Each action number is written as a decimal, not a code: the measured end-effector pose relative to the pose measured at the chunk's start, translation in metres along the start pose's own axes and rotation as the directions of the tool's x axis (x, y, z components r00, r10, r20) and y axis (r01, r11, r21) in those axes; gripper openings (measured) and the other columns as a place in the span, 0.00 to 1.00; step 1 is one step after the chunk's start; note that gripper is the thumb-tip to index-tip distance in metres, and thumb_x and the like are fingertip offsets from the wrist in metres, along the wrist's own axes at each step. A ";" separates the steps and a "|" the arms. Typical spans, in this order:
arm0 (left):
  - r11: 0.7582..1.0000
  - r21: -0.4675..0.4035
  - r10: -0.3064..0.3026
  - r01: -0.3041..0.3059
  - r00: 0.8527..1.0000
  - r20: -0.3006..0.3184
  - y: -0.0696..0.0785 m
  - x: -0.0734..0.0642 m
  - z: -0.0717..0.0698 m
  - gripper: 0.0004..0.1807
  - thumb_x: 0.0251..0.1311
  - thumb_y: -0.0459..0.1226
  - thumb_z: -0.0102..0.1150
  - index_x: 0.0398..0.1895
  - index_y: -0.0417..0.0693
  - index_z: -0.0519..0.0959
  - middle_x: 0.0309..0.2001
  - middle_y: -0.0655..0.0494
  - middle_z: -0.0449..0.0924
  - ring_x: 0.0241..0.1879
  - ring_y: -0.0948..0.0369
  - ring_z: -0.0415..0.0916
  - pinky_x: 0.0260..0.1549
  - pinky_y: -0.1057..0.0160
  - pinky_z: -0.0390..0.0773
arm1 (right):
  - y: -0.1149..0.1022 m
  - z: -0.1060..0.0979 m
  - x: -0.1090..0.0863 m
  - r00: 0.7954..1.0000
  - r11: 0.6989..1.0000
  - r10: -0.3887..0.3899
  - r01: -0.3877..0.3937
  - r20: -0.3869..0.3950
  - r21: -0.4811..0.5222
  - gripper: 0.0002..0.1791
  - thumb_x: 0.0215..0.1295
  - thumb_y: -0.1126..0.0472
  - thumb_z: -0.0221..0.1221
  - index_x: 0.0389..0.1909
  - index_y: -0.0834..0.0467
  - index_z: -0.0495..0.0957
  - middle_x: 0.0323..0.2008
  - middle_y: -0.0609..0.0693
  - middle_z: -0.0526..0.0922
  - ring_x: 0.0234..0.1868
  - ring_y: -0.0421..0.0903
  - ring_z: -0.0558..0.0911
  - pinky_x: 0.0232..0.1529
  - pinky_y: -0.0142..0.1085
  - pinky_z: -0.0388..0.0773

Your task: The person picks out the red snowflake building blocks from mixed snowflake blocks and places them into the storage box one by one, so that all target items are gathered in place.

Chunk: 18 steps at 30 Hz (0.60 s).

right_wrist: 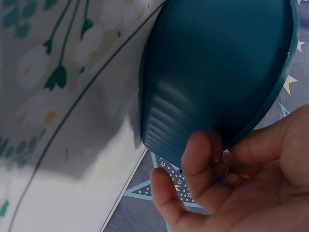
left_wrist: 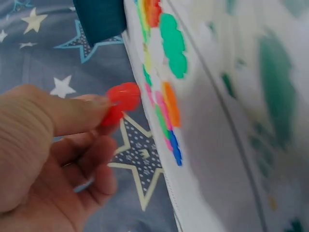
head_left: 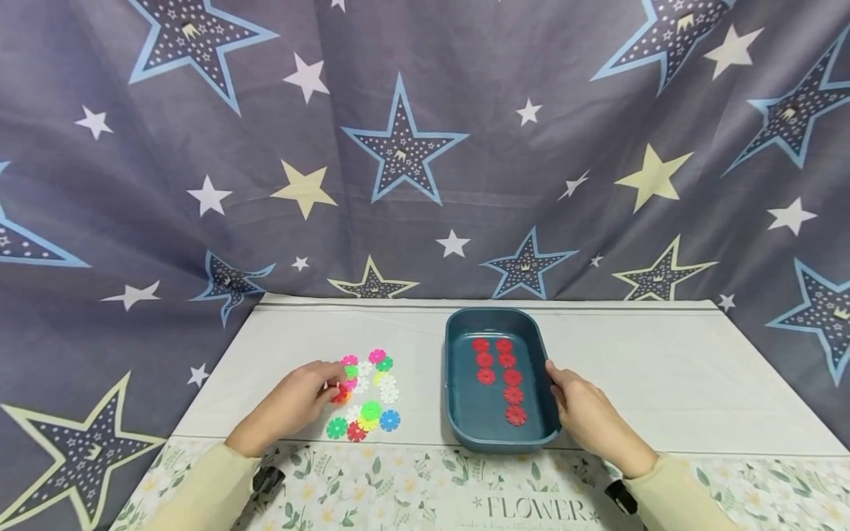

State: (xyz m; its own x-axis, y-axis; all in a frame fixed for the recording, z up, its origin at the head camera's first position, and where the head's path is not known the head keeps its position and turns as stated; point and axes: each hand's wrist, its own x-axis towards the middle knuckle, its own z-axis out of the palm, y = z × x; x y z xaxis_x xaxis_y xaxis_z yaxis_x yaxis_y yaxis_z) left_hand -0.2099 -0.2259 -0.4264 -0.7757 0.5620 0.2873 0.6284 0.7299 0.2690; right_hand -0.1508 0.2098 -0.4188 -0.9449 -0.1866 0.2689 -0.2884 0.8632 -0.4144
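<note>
My left hand (head_left: 300, 398) is over the left side of a loose group of coloured flower-shaped plastic discs (head_left: 370, 410). Between its thumb and forefinger it pinches a red flower disc (left_wrist: 126, 96), seen close up in the left wrist view. To the right stands a dark teal rectangular bin (head_left: 468, 424), with several red flower discs (head_left: 513, 396) in two rough columns on its floor. My right hand (head_left: 587, 409) grips the bin's right rim, thumb on top and fingers outside, as the right wrist view shows against the bin's wall (right_wrist: 193, 92).
Green, white, pink, yellow, blue and red discs lie partly overlapping left of the bin. The white table cover (head_left: 631, 376) has a floral band (head_left: 398, 479) along its front edge. A grey curtain with stars (head_left: 405, 221) hangs behind.
</note>
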 end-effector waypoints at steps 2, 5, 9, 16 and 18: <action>1.000 -0.001 0.019 -0.019 0.998 -0.056 0.005 0.006 -0.002 0.11 0.53 0.27 0.65 0.28 0.55 0.79 0.26 0.68 0.72 0.28 0.68 0.67 0.28 0.66 0.71 | 0.000 0.000 0.000 1.000 1.000 -0.002 0.002 -0.005 -0.001 0.22 0.64 0.72 0.54 0.59 0.73 0.69 0.40 0.60 0.80 0.41 0.53 0.80 0.33 0.43 0.76; 0.999 -0.001 0.047 -0.047 0.993 -0.106 0.015 0.014 -0.004 0.08 0.52 0.29 0.67 0.30 0.53 0.84 0.27 0.68 0.75 0.29 0.67 0.68 0.28 0.68 0.72 | 0.001 0.000 0.000 1.000 1.000 -0.002 0.002 -0.006 -0.004 0.22 0.64 0.72 0.54 0.59 0.73 0.69 0.39 0.59 0.80 0.39 0.51 0.80 0.32 0.42 0.75; 0.992 -0.005 0.124 -0.125 0.988 -0.094 0.032 0.025 -0.007 0.11 0.54 0.30 0.66 0.40 0.48 0.86 0.31 0.63 0.80 0.30 0.65 0.66 0.26 0.70 0.70 | 0.001 0.000 0.001 1.000 1.000 0.000 0.000 -0.006 -0.008 0.22 0.64 0.72 0.54 0.59 0.73 0.69 0.38 0.59 0.80 0.37 0.50 0.79 0.32 0.41 0.75; 0.961 -0.026 0.273 -0.274 0.962 -0.023 0.059 0.038 -0.006 0.17 0.59 0.30 0.61 0.53 0.45 0.81 0.41 0.60 0.82 0.33 0.65 0.63 0.29 0.68 0.69 | 0.001 0.000 0.000 1.000 1.000 -0.006 0.006 -0.010 -0.014 0.22 0.64 0.72 0.54 0.59 0.73 0.70 0.39 0.59 0.80 0.39 0.52 0.80 0.33 0.43 0.75; 0.953 -0.019 0.302 -0.302 0.953 -0.028 0.063 0.041 -0.005 0.17 0.59 0.31 0.62 0.53 0.45 0.81 0.44 0.59 0.83 0.36 0.63 0.66 0.34 0.65 0.70 | 0.001 0.001 0.000 1.000 1.000 -0.008 0.008 -0.013 -0.012 0.22 0.64 0.72 0.54 0.59 0.73 0.70 0.39 0.59 0.80 0.40 0.53 0.80 0.34 0.44 0.76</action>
State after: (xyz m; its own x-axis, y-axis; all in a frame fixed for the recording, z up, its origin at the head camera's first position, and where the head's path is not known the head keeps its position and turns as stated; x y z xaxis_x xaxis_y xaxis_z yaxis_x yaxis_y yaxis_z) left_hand -0.2017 -0.1590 -0.3931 -0.5478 0.7451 0.3804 0.8346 0.5181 0.1871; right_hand -0.1513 0.2104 -0.4197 -0.9406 -0.1870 0.2834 -0.2936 0.8673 -0.4020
